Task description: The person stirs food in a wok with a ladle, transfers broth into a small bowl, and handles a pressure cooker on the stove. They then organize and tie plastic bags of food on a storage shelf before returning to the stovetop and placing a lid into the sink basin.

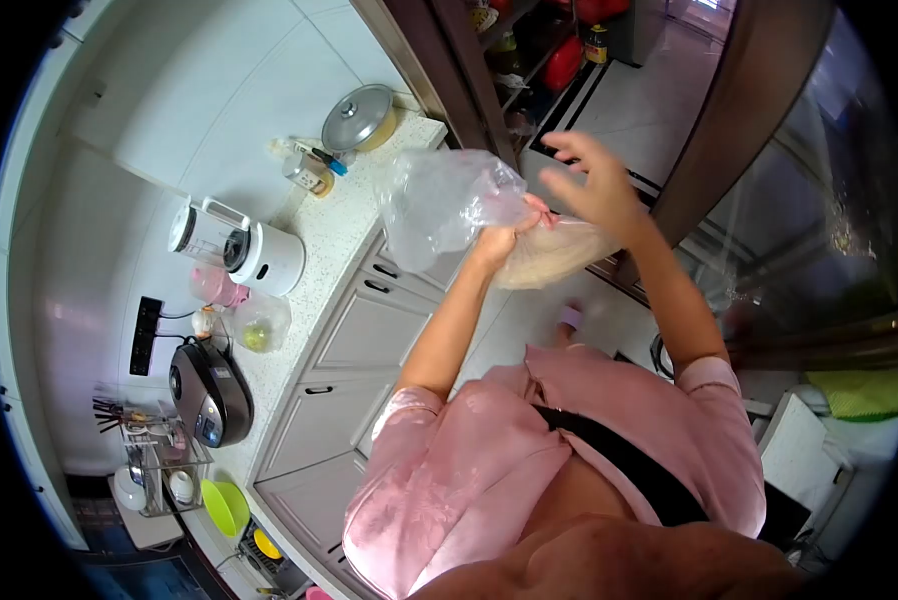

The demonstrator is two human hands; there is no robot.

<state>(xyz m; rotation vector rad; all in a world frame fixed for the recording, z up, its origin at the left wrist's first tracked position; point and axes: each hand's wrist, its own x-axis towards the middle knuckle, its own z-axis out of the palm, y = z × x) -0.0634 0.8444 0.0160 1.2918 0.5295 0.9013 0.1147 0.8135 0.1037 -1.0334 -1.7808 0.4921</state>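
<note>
My left hand [506, 240] is closed around the gathered neck of a clear plastic bag [439, 205], held up in front of me. The loose top of the bag puffs out to the left of my fist. On the other side, its lower part hangs down with something pale beige and flat-looking [554, 255] inside, whose kind I cannot make out. My right hand [594, 185] is raised just above and to the right of the bag, fingers apart, with nothing visible in it.
Along the left, a counter [339, 235] carries a lidded pot [361, 115], a glass jar [309, 172], a white blender [269, 258], a bag with a green item [259, 325], a rice cooker [209, 390] and a green basin [225, 507]. A doorway with shelves [529, 75] stands ahead.
</note>
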